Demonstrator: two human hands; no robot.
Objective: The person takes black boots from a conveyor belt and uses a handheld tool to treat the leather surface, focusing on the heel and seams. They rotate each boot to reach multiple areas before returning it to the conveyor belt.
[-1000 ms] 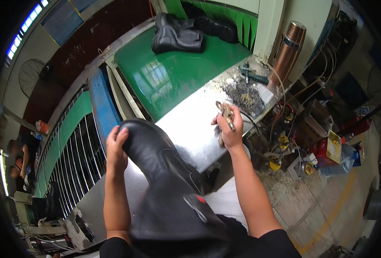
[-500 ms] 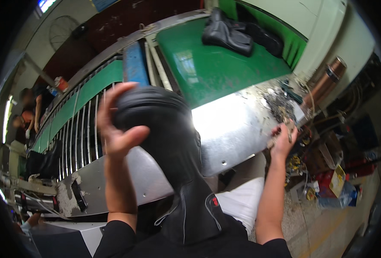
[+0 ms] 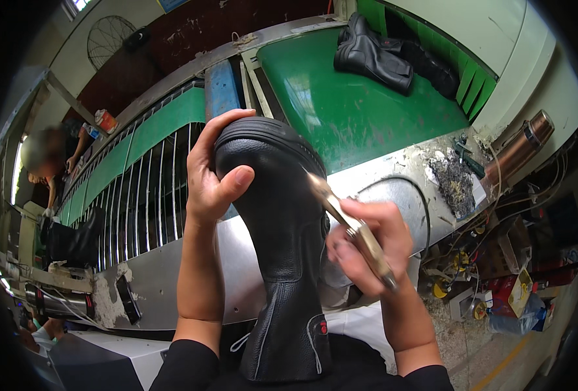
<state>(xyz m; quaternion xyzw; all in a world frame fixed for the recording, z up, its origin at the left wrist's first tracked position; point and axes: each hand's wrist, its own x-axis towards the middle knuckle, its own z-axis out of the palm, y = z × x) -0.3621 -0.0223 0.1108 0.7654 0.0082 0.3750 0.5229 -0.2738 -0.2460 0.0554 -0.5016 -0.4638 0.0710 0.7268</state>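
Observation:
A tall black leather boot (image 3: 269,228) stands in front of me, toe and thick sole at the top, shaft down against my body. My left hand (image 3: 209,176) grips its toe from the left, with the fingers around the sole edge and the thumb on the upper. In my right hand (image 3: 373,244) is a slim tan-handled pointed tool (image 3: 328,201), slightly blurred. Its thin tip is at the right side of the boot, near the seam of sole and upper; whether it touches I cannot tell.
Another pair of black boots (image 3: 380,62) lies on the green conveyor belt (image 3: 354,124). Dark scraps (image 3: 455,182) are heaped on the metal table edge (image 3: 393,176), near a copper-coloured flask (image 3: 523,140). A roller rack (image 3: 145,189) runs left, where another person (image 3: 47,156) is.
My right hand has come from the scrap heap at the right to the boot, bringing the tan-handled tool. The left hand still holds the toe. The whole view has shifted slightly.

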